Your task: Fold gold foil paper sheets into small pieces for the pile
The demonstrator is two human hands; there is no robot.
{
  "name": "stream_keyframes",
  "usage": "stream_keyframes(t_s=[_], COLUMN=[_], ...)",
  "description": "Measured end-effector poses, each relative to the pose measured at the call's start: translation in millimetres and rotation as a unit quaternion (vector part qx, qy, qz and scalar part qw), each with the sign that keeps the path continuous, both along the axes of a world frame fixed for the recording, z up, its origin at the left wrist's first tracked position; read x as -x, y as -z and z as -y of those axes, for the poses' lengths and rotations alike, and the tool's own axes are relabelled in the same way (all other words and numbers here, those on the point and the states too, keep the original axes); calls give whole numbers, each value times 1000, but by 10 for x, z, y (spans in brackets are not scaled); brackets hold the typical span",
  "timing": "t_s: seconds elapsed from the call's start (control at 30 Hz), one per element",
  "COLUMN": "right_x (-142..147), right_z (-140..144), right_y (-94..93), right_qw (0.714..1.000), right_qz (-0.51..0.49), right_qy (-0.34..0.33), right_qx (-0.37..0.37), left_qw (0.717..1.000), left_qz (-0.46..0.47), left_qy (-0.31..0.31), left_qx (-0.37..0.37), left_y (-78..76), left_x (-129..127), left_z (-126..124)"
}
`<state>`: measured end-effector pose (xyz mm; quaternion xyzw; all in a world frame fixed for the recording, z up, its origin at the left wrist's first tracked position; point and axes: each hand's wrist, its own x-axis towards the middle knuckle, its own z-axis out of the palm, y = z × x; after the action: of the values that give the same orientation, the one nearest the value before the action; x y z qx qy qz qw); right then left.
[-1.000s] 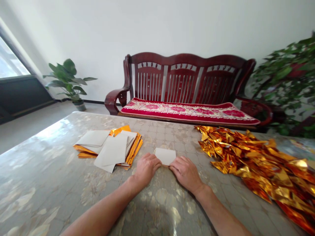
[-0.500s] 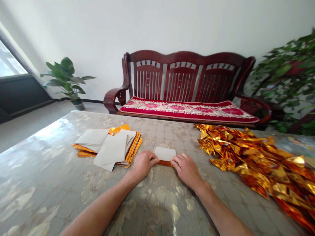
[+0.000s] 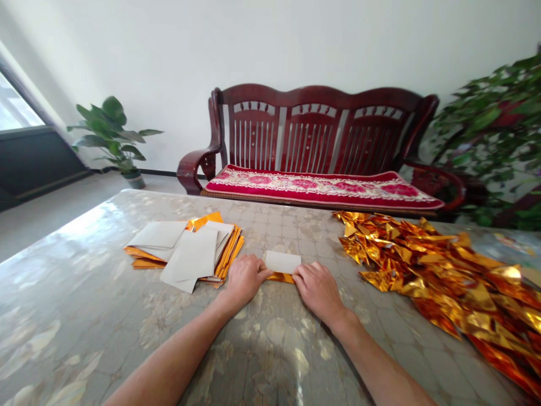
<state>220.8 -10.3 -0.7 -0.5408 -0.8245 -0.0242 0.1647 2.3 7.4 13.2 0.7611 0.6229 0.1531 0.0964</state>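
The small sheet (image 3: 283, 261) is in the middle of the frame, flat on the shiny table (image 3: 105, 316). Most of it shows a pale side, and a gold strip (image 3: 282, 277) runs along its near edge. The left hand (image 3: 249, 276) has its thumb and fingers closed on the left end of that strip, and the right hand (image 3: 316, 286) has its fingers closed on the right end. The fingers hide both corners, so it is hard to tell how tightly they pinch.

The strip could come out crooked if one hand pulls or rolls more than the other. The paper could slide, because the table top looks slick. A hard tug from both sides could rip it or wrinkle the shiny gold. The left hand is also near the paper stack (image 3: 192, 256), left of the middle, so a wide elbow or wrist could bump the loose top sheets.

One second earlier, the two hands were closer together and only a thin brown edge showed between them. Now they are a little wider apart, and the gold strip shows bright and clear. The paper stack and the gold pile (image 3: 422, 265) at the right of the frame lie as they did then.
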Motion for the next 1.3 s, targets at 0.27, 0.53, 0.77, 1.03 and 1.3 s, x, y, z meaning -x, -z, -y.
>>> stream_keyframes(t_s=[0.27, 0.53, 0.77, 1.03, 1.3], right_x=[12, 20, 45, 47, 53], right_z=[-3, 10, 21, 10, 8], right_y=[24, 6, -26, -8, -4], right_qw=[1000, 1000, 999, 999, 999], right_qz=[13, 26, 30, 38, 30], right_qy=[-1, 2, 1, 5, 6], right_qx=[-15, -16, -21, -21, -30], left_qw=[996, 991, 989, 989, 989], left_qz=[-78, -127, -140, -140, -139], left_qy=[25, 31, 34, 38, 39], left_qx=[-29, -24, -34, -43, -43], left_y=[-5, -43, -69, -51, -33], left_x=[-18, -61, -91, -94, -79], left_z=[22, 31, 62, 65, 46])
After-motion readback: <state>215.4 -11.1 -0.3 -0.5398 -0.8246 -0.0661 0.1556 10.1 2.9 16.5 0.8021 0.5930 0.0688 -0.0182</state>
